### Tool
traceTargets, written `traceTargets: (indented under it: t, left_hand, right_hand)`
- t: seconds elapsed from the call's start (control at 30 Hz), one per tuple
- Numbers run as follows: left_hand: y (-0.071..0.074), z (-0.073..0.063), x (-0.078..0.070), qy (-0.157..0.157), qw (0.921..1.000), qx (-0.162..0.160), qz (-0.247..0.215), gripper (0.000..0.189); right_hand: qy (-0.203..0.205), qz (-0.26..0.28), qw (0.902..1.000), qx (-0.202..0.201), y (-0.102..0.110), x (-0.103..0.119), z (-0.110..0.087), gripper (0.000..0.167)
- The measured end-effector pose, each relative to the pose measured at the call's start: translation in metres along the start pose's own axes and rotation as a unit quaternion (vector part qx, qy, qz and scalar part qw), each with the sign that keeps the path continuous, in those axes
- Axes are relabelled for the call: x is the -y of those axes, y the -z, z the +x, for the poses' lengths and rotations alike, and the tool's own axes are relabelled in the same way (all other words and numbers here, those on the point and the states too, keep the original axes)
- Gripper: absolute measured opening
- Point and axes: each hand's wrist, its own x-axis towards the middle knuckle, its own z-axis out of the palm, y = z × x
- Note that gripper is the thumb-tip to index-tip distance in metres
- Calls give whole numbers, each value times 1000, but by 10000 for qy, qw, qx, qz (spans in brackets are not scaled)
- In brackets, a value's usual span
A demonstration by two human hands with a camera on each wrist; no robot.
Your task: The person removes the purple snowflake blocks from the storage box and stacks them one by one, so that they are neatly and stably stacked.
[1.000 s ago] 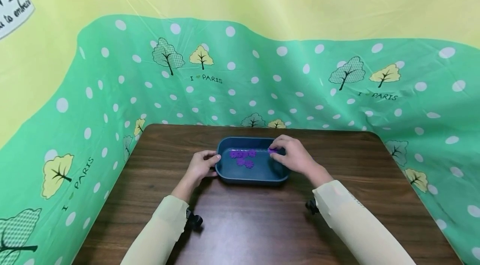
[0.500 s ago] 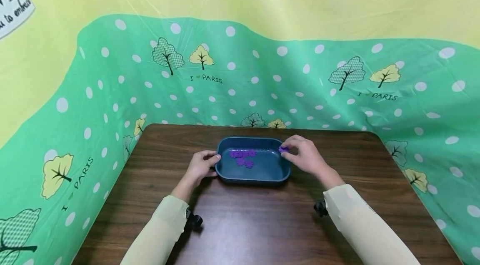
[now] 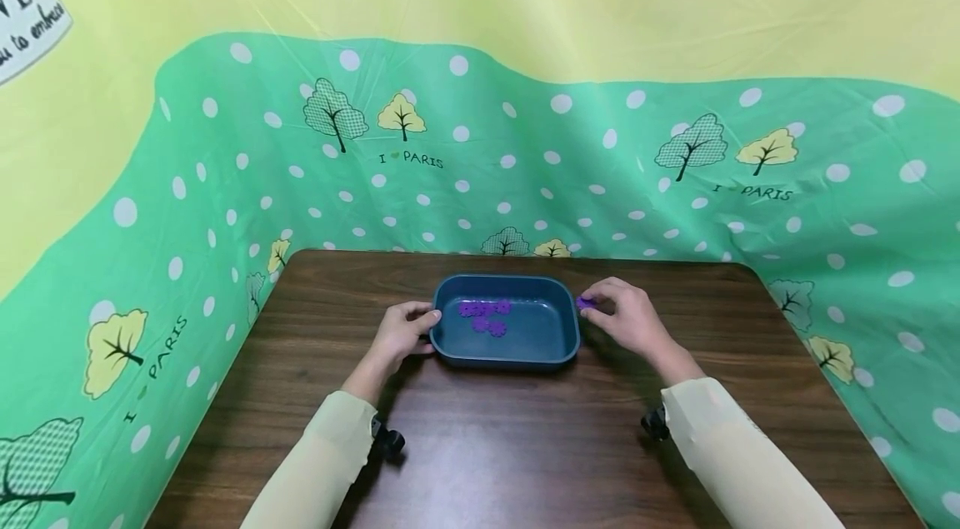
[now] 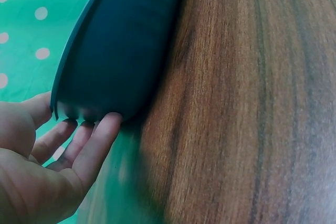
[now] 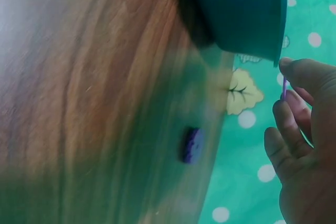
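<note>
A dark blue rectangular tray (image 3: 537,357) sits on the table, with several purple flower-shaped discs (image 3: 497,329) lying in its left half. At the tray's left end, my left hand (image 3: 399,331) holds it, thumb at the rim and fingers against the outer wall, as the left wrist view also shows. Just beyond the right end, my right hand (image 3: 628,316) pinches one purple flower-shaped disc (image 3: 585,303) between thumb and fingers. Seen edge-on, that disc is a thin purple strip in the right wrist view. Below the hand there, another purple piece (image 5: 193,145) lies on the table, slightly blurred.
The brown wood-grain table (image 3: 480,446) extends on all sides of the tray. Behind it and along both sides hangs a green and yellow patterned cloth (image 3: 480,154). A small black device (image 3: 390,441) is strapped at each wrist.
My right hand has moved right, from inside the tray over its right rim to outside, carrying the pinched disc. My left hand and the tray stay put.
</note>
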Motion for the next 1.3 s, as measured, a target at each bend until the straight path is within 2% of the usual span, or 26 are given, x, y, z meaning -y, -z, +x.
traceTargets:
  t: [0.33, 0.87, 1.0, 1.3]
  left_hand:
    - [1, 0, 1, -25, 10000, 8, -42, 40]
    - [0, 0, 1, -21, 10000, -23, 17, 39]
    - [0, 0, 1, -39, 10000, -34, 35, 38]
    - [0, 1, 1, -29, 10000, -4, -19, 38]
  right_hand:
    - [-383, -168, 9991, -108, 3, -21, -10, 13]
    - [-1032, -342, 9935, 349, 5, -42, -24, 17]
    - [-1096, -374, 9925, 382, 4, -46, -26, 17]
    - [-971, -471, 9937, 315, 0, -54, -26, 15]
